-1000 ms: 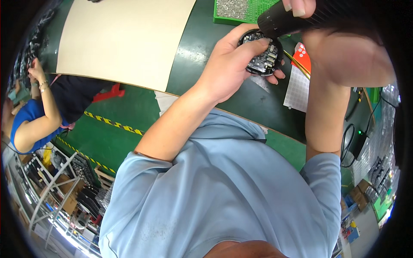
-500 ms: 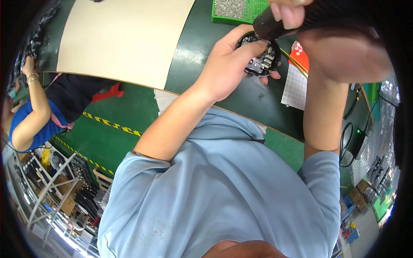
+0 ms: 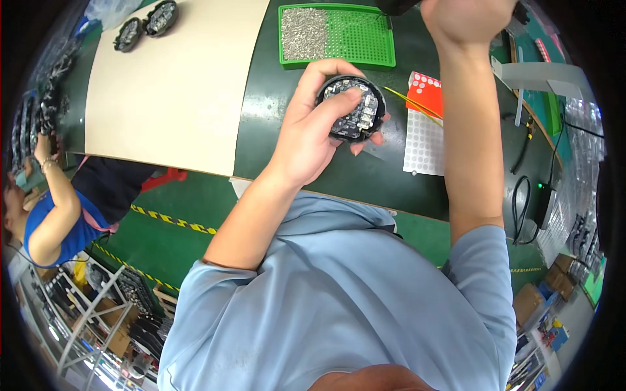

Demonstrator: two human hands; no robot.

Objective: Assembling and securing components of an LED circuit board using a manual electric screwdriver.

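My left hand (image 3: pixel 306 127) is closed around a round black housing (image 3: pixel 376 98) with a circuit board (image 3: pixel 345 120) in it. Its thumb presses on the board, and fingertips show at the housing's far and right sides. Pale connectors sit along the board's right part. At the upper edge my right hand (image 3: pixel 466 19) is raised, with its fingers mostly cut off by the picture's rim. A black electric screwdriver (image 3: pixel 396 5) shows only in part beside it, up and away from the housing.
Beyond the housing lies a green perforated tray (image 3: pixel 393 55) with small silvery screws (image 3: pixel 303 32). Right of it are yellow wires (image 3: pixel 417 103) and a sheet of round stickers (image 3: pixel 424 146). Two more round housings (image 3: pixel 161 18) rest on the beige mat (image 3: pixel 169 91). A co-worker (image 3: pixel 59 208) is at the left.
The screwdriver has lifted off the housing as my right hand rose away toward the upper edge. The left hand still holds the housing, now seen farther left and lower.
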